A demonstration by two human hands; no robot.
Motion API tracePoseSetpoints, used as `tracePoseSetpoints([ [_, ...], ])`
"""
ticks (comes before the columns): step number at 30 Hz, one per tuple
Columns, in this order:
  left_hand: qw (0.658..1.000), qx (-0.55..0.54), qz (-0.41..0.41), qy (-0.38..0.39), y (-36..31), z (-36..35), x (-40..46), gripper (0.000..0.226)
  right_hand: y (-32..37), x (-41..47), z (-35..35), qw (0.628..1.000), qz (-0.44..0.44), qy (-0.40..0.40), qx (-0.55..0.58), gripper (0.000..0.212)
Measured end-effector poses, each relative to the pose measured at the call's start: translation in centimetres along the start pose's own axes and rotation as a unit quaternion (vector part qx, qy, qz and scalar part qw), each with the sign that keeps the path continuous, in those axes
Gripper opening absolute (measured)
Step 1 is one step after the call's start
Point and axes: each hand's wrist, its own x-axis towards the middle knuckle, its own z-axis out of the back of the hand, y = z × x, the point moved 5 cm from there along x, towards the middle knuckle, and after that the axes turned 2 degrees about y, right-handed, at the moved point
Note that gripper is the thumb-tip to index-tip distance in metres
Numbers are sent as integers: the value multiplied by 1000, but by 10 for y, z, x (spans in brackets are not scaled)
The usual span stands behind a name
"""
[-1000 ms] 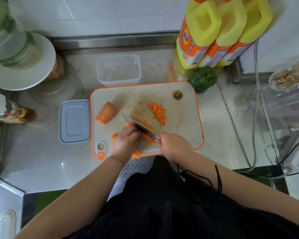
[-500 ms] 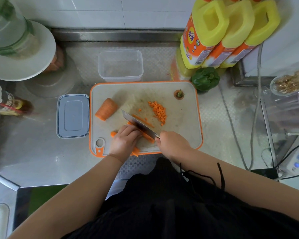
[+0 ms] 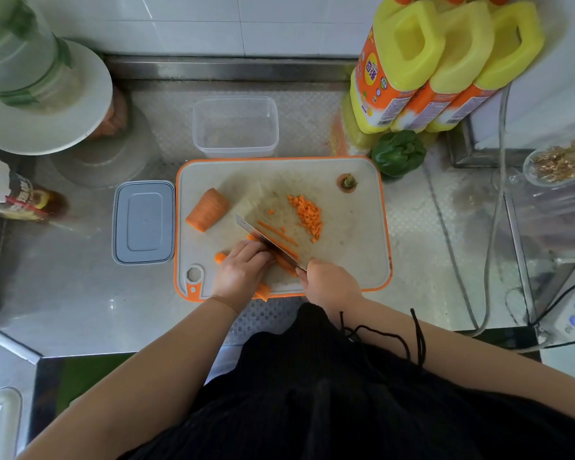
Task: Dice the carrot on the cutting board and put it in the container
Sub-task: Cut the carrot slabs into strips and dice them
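Steel table [image 3: 80, 293], orange-rimmed cutting board [image 3: 356, 227]: left hand [image 3: 241, 272] curls over carrot strips [image 3: 263, 290], right hand [image 3: 329, 283] grips the knife [image 3: 266, 242], diced pile [image 3: 307, 217] nearby.

1. The left hand [image 3: 241, 272] lies palm down, fingers curled, pressing carrot strips [image 3: 279, 247].
2. The right hand [image 3: 329, 283] grips a knife [image 3: 266, 242], fingers wrapped round the handle.
3. Both bare forearms reach forward and converge.

board [image 3: 352, 260]: on the bench [image 3: 80, 293]
container [image 3: 235, 126]: behind the board
lid [image 3: 143, 222]: left of the board
carrot chunk [image 3: 207, 209]: board's left part
diced pile [image 3: 307, 217]: right of the chunk
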Motion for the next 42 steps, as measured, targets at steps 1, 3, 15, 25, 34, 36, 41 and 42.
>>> tracePoseSetpoints([
  [1,1000,2,0,3,0,1,0,8,0,0,0,1000,1,1,-1,41],
  [3,1000,8,3,4,0,2,0,7,-2,1,3,1000,2,10,11,40],
  [15,1000,10,6,10,-2,3,1,10,-14,-5,0,999,0,32,6,39],
  [25,999,34,-9,10,-7,6,6,14,-16,8,5,998,11,13,60,38],
  [34,998,54,-2,14,-6,8,10,21,-15,0,5,997,16,3,69,36],
  [36,999,51,5,13,-5,8,8,20,-14,0,6,998,19,7,62,36],
  [41,999,37,26,23,-1,3,4,19,-5,2,9,999,17,8,42,34],
  [42,998,33,34,28,-1,2,3,19,-2,2,9,999,16,7,42,35],
])
